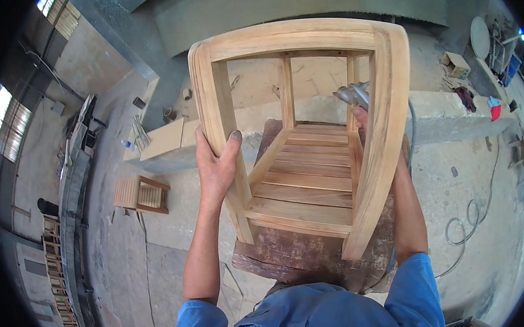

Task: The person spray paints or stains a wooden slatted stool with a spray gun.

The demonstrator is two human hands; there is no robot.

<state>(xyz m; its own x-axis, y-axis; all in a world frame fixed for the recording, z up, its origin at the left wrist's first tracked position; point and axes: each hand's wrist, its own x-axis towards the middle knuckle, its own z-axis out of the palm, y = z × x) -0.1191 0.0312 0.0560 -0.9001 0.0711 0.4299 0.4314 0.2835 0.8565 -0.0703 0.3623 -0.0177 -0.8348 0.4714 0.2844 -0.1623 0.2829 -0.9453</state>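
A pale wooden stool frame (pixel 388 105) with a slatted shelf (pixel 309 181) is tilted toward me above a worn brown work stand (pixel 292 258). My left hand (pixel 216 161) is closed around its left leg, thumb on the near face. Behind the right leg, my right hand (pixel 361 117) is partly hidden, fingers wrapped around a silver spray gun (pixel 353 95). The gun's head points left, inside the frame's opening. A grey hose (pixel 413 134) runs down beside the right leg.
A low concrete ledge (pixel 451 118) crosses behind the stand, with dark cloth (pixel 465 99) on it. A large metal hood (pixel 295 9) hangs beyond. On the floor are a small slatted wooden piece (pixel 140 194) at left and coiled hose (pixel 459 229) at right.
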